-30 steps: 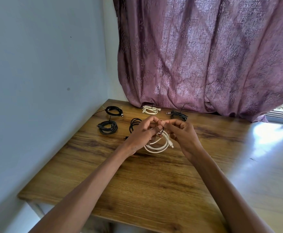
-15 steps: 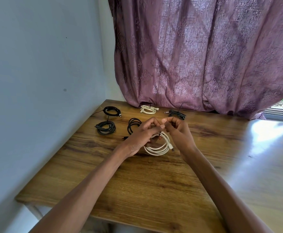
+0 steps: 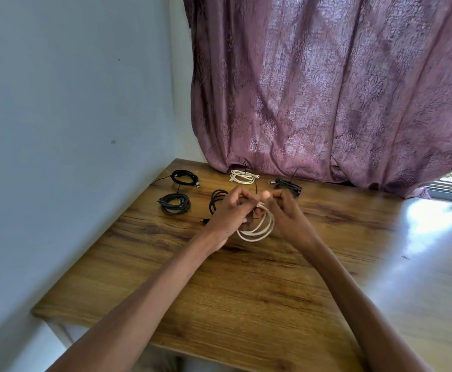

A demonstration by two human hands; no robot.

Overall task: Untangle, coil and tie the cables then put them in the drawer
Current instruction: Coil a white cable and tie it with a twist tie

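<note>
Hands drawn closer, left hand (image 3: 228, 214) and right hand (image 3: 286, 210) (fingers curled) pinching white cable (image 3: 259, 226)

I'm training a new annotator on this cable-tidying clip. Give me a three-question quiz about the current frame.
1. True or false: both hands are on the white cable coil.
2. Besides the held coil, how many cable bundles lie on the wooden table?
3. Which lies nearest the curtain? A) small white bundle B) black bundle nearest the wall C) held coil

Key: 1. True: left hand and right hand hold it at its top. 2. Five: four black, one white. 3. A
</note>
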